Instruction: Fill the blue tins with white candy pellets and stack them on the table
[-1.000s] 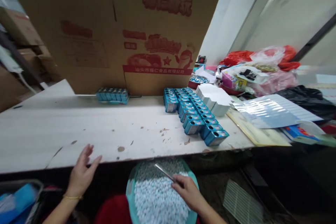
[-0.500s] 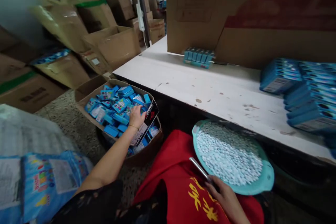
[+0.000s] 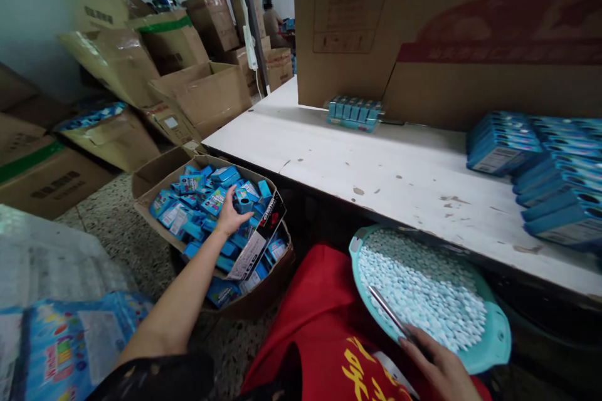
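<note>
Over a carton heaped with small blue boxes, my left hand reaches in, thumb and fingers apart around a small blue box; whether they press on it is unclear. My right hand is closed round the handle of a metal scoop. The scoop's shiny end lies over the near left rim of a turquoise basin, which holds a layer of small pale blue pieces. Red cloth with yellow characters covers my lap.
A white table carries stacked blue boxes at the right and a clear-wrapped row by a large carton. Cartons crowd the back left. Blue printed bags lie at lower left. A person is far back.
My left hand has shifted slightly left, and a blue box now shows between its thumb and fingers. My right hand and the scoop have moved right, bringing the scoop over the basin's edge.
</note>
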Motion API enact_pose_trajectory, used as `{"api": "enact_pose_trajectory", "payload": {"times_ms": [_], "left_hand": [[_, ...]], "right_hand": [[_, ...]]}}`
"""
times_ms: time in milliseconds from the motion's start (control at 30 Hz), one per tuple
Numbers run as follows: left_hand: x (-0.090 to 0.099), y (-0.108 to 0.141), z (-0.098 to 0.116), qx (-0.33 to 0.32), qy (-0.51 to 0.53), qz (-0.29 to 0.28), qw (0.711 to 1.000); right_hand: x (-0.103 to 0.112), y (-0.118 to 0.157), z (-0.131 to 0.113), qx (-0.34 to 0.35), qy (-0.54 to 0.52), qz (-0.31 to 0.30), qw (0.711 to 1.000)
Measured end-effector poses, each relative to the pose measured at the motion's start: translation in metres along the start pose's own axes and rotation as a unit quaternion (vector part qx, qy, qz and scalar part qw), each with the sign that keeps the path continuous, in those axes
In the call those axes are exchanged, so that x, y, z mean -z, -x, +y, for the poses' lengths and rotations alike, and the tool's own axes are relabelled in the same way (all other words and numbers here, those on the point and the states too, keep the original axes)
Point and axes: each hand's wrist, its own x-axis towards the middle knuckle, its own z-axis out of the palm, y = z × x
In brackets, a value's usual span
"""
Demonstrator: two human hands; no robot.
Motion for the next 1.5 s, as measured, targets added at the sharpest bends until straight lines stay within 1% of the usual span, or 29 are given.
{"api": "enact_pose_trajectory", "payload": {"times_ms": [33,67,100,133,167,233,300,367,400,433,467,500,533,567,633,667,700,767,833,933,1000,1067,1133,1233,1367,1433,1500], "left_hand": [[0.005,0.008,0.018,-0.029,0.07,-0.008,0.997],[0.007,0.016,0.036,-0.032,0.147,-0.026,0.988],[0.007,0.026,0.053,-0.008,0.231,-0.061,0.971],[0.003,0.035,0.068,0.032,0.326,-0.103,0.939],[-0.003,0.044,0.081,0.077,0.411,-0.147,0.896],[-0.024,0.063,0.098,0.166,0.537,-0.25,0.788],[-0.049,0.08,0.109,0.229,0.589,-0.355,0.688],[-0.074,0.097,0.116,0.279,0.601,-0.442,0.604],[-0.084,0.105,0.12,0.302,0.597,-0.473,0.573],[-0.092,0.112,0.123,0.322,0.591,-0.493,0.551],[-0.098,0.119,0.127,0.34,0.582,-0.507,0.538],[-0.102,0.125,0.13,0.354,0.57,-0.517,0.531],[-0.104,0.13,0.133,0.366,0.557,-0.524,0.531],[-0.106,0.135,0.135,0.376,0.543,-0.527,0.535],[-0.108,0.14,0.141,0.398,0.518,-0.52,0.55],[-0.11,0.14,0.143,0.406,0.508,-0.509,0.565],[-0.111,0.139,0.146,0.407,0.5,-0.491,0.586],[-0.117,0.134,0.153,0.387,0.488,-0.454,0.637],[-0.125,0.125,0.159,0.34,0.474,-0.42,0.695],[-0.14,0.11,0.166,0.24,0.431,-0.387,0.779],[-0.153,0.101,0.167,0.16,0.388,-0.382,0.823],[-0.166,0.092,0.168,0.083,0.346,-0.378,0.855],[-0.179,0.086,0.171,0.024,0.322,-0.376,0.869],[-0.199,0.081,0.18,-0.023,0.302,-0.392,0.869],[-0.217,0.081,0.199,-0.1,0.219,-0.397,0.886],[-0.222,0.083,0.207,-0.142,0.175,-0.396,0.89],[-0.224,0.087,0.212,-0.175,0.147,-0.393,0.89]], "right_hand": [[0.008,-0.002,0.0,-0.012,-0.005,0.014,1.0],[0.015,-0.004,-0.001,-0.023,-0.011,0.021,0.999],[0.022,-0.006,-0.002,-0.029,-0.017,0.02,0.999],[0.027,-0.008,-0.003,-0.029,-0.023,0.018,0.999],[0.031,-0.01,-0.004,-0.019,-0.026,0.015,0.999],[0.036,-0.013,-0.003,0.022,0.0,0.015,1.0],[0.042,-0.014,0.003,0.044,0.087,0.025,0.995],[0.053,-0.011,0.009,0.024,0.215,0.054,0.975],[0.06,-0.008,0.011,0.009,0.28,0.069,0.957],[0.067,-0.005,0.013,-0.002,0.337,0.08,0.938],[0.073,-0.003,0.013,-0.008,0.382,0.083,0.92],[0.077,-0.002,0.013,-0.013,0.413,0.081,0.907],[0.077,-0.004,0.013,-0.016,0.43,0.075,0.9],[0.075,-0.008,0.013,-0.02,0.433,0.069,0.899],[0.061,-0.025,0.012,-0.03,0.385,0.071,0.919],[0.052,-0.036,0.012,-0.036,0.348,0.078,0.934],[0.042,-0.048,0.013,-0.04,0.306,0.09,0.947],[0.026,-0.068,0.015,-0.043,0.248,0.108,0.962],[0.018,-0.081,0.019,-0.039,0.216,0.113,0.969],[0.022,-0.083,0.028,-0.026,0.16,0.105,0.981],[0.031,-0.078,0.03,-0.008,0.114,0.102,0.988],[0.044,-0.07,0.028,0.026,0.051,0.106,0.993],[0.059,-0.062,0.02,0.066,-0.003,0.114,0.991],[0.083,-0.049,-0.001,0.112,-0.011,0.116,0.987],[0.11,-0.036,-0.033,0.154,0.0,0.068,0.986],[0.119,-0.032,-0.048,0.15,0.046,0.054,0.986],[0.125,-0.029,-0.064,0.128,0.138,0.054,0.981]]}}
